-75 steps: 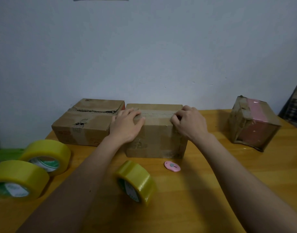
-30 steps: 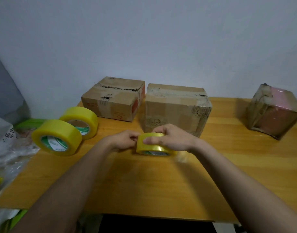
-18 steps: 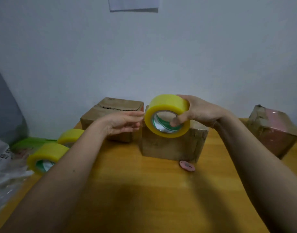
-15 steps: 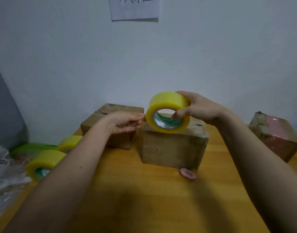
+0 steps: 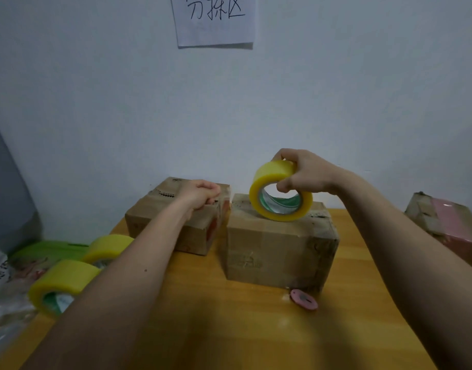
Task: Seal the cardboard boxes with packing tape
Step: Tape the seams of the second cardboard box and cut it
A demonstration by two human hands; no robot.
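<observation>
Tape roll held over the middle box
Right hand [image 5: 304,174] grips the tape roll [image 5: 280,193] at frame centre; left hand [image 5: 202,194] pinches its loose end.

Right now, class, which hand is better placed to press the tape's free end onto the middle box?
Left. The left hand pinches the pulled-out tape end beside the middle box; the right hand grips the tape roll.
</observation>
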